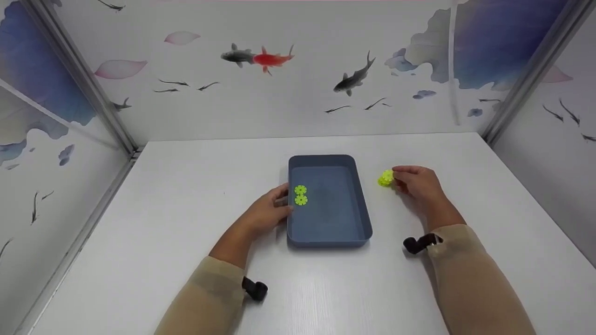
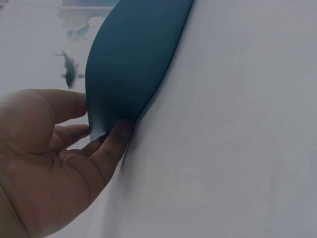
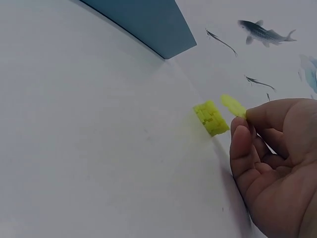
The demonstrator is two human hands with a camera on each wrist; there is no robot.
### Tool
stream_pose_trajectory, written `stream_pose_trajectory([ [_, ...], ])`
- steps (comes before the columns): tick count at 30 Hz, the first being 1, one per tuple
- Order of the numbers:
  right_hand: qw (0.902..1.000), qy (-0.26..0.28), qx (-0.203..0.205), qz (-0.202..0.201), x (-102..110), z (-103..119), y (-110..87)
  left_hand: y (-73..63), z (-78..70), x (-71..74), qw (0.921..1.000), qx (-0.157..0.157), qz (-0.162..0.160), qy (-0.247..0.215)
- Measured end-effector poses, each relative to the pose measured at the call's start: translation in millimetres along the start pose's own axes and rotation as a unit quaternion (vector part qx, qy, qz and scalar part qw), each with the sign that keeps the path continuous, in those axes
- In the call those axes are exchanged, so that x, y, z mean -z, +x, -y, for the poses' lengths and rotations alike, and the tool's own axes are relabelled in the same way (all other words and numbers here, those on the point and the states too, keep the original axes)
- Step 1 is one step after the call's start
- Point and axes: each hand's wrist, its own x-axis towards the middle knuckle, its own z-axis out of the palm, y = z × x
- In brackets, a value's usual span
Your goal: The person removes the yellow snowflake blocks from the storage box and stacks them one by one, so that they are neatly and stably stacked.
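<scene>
A blue-grey rectangular tray (image 1: 329, 223) lies on the table. My left hand (image 1: 266, 211) is at the tray's left side, fingers and thumb touching its outer wall (image 2: 129, 54) with no visible grip around it. Two yellow-green snowflake discs (image 1: 301, 200) lie flat inside the tray by its left wall, one behind the other. To the right of the tray, my right hand (image 1: 419, 184) pinches one yellow snowflake disc (image 3: 233, 105) between thumb and fingertips. Close beside that disc stands a short stack of the same discs (image 3: 211, 119) on the table.
The white table (image 1: 186, 186) extends around the tray. A printed back wall (image 1: 298, 111) with fish and side walls enclose it. Small black wrist-worn devices (image 1: 255, 289) stick out from both beige sleeves (image 1: 475, 274).
</scene>
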Motion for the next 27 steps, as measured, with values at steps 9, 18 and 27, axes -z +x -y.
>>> stream_pose_trajectory([
  [9, 0.9984, 0.055, -0.007, 0.002, -4.1, -2.4, -3.3, -1.1, -2.9, -1.2, 0.9999, 0.01, -0.004, 0.01],
  [18, 0.9994, 0.036, -0.002, -0.002, -4.1, -3.4, -2.4, -0.2, -2.6, 0.0, 0.9998, 0.015, -0.003, 0.01],
  [27, 0.9992, 0.039, 0.0, -0.001, -5.0, -3.3, -2.7, -0.9, -2.5, 0.1, 0.9999, 0.015, -0.001, 0.003],
])
